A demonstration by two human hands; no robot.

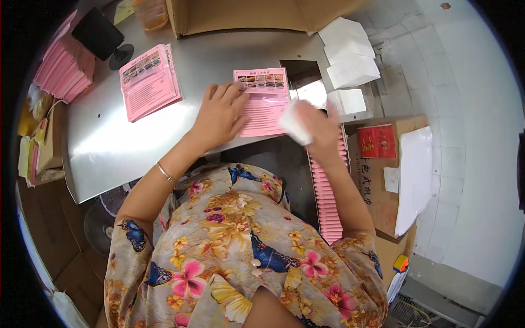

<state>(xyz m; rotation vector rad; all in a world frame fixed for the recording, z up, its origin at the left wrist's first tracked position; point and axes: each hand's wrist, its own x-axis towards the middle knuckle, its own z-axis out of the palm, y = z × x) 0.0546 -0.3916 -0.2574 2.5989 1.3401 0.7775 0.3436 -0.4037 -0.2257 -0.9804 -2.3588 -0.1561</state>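
A pink printed packet (266, 112) with small food pictures and a shiny, clear-looking strip across it lies on the metal table in front of me. My left hand (221, 117) rests at its left edge, fingers spread and flat. At the packet's right side, my right hand (324, 134) is blurred by motion. It holds a folded white paper napkin (296, 123), which overlaps the packet's right edge. Below my right hand, a long row of pink packets (326, 199) stands on edge in a box, partly hidden by my forearm.
Left on the metal table (104, 145) lie a pile of pink packets (150, 82), a taller stack (65, 65) and a black stand (101, 35). An open cardboard box (240, 19) is at the back. White napkin stacks (350, 52) and a carton (377, 191) are at the right.
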